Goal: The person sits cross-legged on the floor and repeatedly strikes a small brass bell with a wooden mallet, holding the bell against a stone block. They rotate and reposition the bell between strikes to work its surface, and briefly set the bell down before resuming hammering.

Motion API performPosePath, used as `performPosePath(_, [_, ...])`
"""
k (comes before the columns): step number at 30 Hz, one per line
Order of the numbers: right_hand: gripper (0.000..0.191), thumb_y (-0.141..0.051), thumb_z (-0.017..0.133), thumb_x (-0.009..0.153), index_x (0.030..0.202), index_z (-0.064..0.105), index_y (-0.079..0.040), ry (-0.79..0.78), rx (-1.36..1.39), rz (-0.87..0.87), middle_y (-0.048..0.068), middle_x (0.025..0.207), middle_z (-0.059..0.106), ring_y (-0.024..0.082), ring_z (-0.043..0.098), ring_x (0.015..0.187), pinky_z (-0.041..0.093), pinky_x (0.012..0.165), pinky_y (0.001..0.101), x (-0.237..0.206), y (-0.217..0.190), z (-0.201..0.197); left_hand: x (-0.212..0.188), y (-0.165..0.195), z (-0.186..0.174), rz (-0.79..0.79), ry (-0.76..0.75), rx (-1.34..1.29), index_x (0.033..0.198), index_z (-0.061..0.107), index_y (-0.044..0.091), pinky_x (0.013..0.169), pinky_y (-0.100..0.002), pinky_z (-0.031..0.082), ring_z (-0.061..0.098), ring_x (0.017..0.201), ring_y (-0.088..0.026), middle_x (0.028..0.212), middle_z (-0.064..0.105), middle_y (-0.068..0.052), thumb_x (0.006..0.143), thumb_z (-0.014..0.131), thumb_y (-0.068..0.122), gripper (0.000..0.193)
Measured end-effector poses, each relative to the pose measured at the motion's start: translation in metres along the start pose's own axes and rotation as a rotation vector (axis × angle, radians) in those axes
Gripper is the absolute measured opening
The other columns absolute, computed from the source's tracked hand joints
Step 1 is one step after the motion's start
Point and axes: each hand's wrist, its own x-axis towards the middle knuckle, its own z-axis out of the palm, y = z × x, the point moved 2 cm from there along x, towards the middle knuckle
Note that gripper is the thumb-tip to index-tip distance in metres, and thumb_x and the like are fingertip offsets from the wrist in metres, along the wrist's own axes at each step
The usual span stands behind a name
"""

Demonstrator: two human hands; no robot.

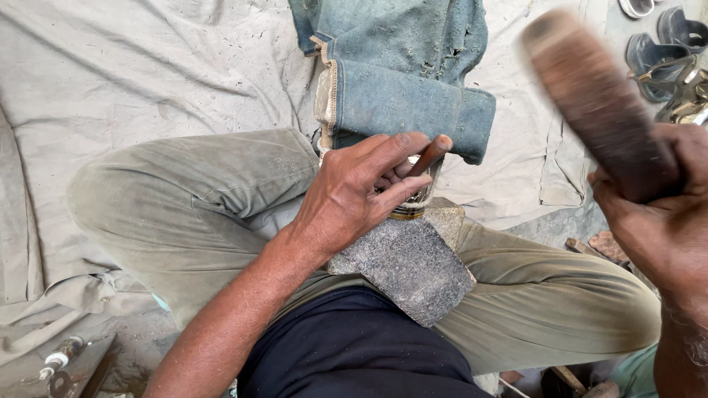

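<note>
The left hand [354, 195] clamps its fingers on a thin, stiff rod [430, 155] over the heavy stone block [409, 265], while at two o'clock the right hand [653, 210] grips a blurred wooden mallet [594, 96].

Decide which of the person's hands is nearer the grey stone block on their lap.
Left. The left hand rests at the stone block's far end; the right hand is raised off to the side, gripping a blurred wooden mallet.

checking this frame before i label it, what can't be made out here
Head view:
- Mallet: motion-blurred; surface detail lost.
- Metal ring on the stone: mostly hidden by the left hand.
- Rod: lower end hidden by fingers.
- Right hand: cut by the right edge.
</note>
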Motion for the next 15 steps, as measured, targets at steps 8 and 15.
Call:
performPosePath(8, [0.029,0.003,0.078,0.094,0.116,0.062,-0.006,-0.168,-0.346,-0.001,0.007,0.092,0.068,0.015,0.069,0.082,0.061,0.077,0.0324,0.019,-0.024,-0.014,-0.003,-0.006,0.006,-0.027,-0.001,0.049,0.139,0.061,0.015,0.071,-0.027,0.065,0.073,0.081,-0.011,0.099,0.073,-0.003,0.093,0.085,0.019,0.053])
performPosePath(15, [0.014,0.0,0.073,0.103,0.111,0.061,0.0,-0.061,0.085,0.177,0.008,0.087,0.065,0.013,0.065,0.07,0.054,0.062,0.0305,0.024,-0.056,-0.007,-0.001,-0.005,0.003,-0.021,0.024,0.01,0.137,0.062,0.013,0.072,-0.025,0.066,0.074,0.082,-0.01,0.107,0.074,-0.003,0.092,0.085,0.018,0.05])
